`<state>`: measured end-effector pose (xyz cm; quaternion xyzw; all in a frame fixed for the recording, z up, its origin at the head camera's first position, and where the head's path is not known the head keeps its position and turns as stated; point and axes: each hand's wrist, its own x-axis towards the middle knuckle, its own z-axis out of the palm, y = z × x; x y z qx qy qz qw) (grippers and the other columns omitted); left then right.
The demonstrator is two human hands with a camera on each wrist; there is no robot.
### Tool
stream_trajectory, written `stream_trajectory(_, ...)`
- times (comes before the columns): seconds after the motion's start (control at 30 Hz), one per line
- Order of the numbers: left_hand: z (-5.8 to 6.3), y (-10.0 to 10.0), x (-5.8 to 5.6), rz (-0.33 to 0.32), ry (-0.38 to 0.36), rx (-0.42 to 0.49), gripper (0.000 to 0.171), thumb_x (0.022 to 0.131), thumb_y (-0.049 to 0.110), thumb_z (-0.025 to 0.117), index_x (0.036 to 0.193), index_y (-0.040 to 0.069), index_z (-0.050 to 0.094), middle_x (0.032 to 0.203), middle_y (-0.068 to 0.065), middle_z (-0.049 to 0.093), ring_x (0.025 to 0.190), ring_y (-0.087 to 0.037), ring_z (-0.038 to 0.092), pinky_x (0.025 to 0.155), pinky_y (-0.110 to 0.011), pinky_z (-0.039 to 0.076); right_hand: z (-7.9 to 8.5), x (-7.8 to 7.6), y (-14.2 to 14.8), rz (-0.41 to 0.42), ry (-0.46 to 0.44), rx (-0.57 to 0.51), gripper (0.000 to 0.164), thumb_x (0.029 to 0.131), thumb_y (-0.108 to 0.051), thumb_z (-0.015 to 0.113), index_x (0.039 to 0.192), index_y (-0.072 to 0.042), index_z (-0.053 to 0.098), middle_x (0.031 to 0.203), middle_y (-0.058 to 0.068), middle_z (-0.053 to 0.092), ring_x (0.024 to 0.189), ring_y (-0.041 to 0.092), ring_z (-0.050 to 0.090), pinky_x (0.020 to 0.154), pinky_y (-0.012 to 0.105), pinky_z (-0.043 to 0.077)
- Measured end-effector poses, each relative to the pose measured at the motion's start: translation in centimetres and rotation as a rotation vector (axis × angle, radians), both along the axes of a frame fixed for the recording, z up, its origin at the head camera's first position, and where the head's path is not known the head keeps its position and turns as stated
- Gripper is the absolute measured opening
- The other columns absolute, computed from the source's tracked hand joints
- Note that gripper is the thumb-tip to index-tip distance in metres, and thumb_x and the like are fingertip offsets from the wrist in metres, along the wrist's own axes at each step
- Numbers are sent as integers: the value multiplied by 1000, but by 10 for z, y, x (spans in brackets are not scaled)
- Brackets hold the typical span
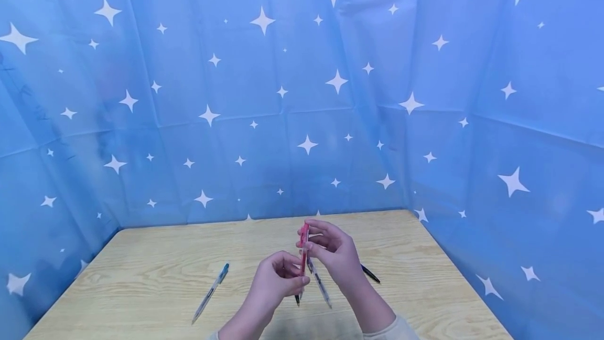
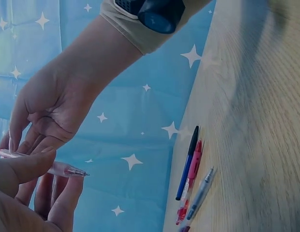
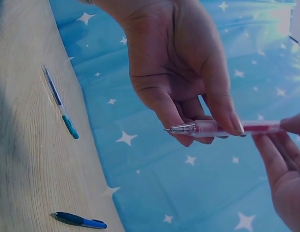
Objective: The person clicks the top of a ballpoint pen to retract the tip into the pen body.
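Note:
Both hands hold one red pen (image 1: 304, 243) with a clear barrel, nearly upright over the table in the head view. My left hand (image 1: 278, 279) pinches its lower part between thumb and fingers, close to the metal writing tip, as the right wrist view shows. Higher up, my right hand (image 1: 332, 251) grips the red top end with thumb and fingertips. The pen's pointed tip is bare in the left wrist view, past the left thumb (image 2: 41, 162). Red ink shows through the barrel (image 3: 256, 127) between the two hands.
On the wooden table (image 1: 141, 287) lies a teal-ended clear pen (image 1: 210, 294), left of the hands. A clear pen (image 1: 322, 287), a dark blue pen (image 2: 187, 164) and another red pen (image 2: 194, 166) lie close together. Blue star-patterned cloth (image 1: 283, 67) hangs around the table.

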<state>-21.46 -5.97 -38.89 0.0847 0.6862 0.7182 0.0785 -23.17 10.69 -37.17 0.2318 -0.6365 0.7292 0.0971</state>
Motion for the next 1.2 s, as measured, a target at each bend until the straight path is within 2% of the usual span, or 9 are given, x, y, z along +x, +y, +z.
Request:
stream_trajectory(0.57,1,1,-1,14,7,6,26,78,-8,76,101,-3,65,80,-5,62,70,-17,64,65,-33,59,1,-1,1,24,31,1,37,90,-2,68,126,1,60,112,26,64,95,27,69,81,41,56)
stream_trajectory(0.8,3,-2,1,8,14,-9,26,78,-7,76,101,-2,66,81,-6,62,71,-17,65,67,-35,59,0,-2,1,37,23,28,46,92,-1,65,136,-5,55,115,25,64,97,27,68,82,39,56)
stream_trajectory(1.03,4,-17,-2,53,33,-72,29,78,-1,79,105,0,67,85,-8,63,75,-19,64,67,-36,59,-1,-3,11,55,27,168,57,92,-3,65,145,-11,47,125,19,60,104,28,64,85,35,55)
stream_trajectory(1.2,-2,-33,-8,76,29,-117,30,79,-2,78,107,-1,66,87,-8,62,74,-19,63,65,-37,59,-5,-5,24,18,7,300,53,93,-6,65,143,-12,50,123,15,62,104,29,64,83,31,55)
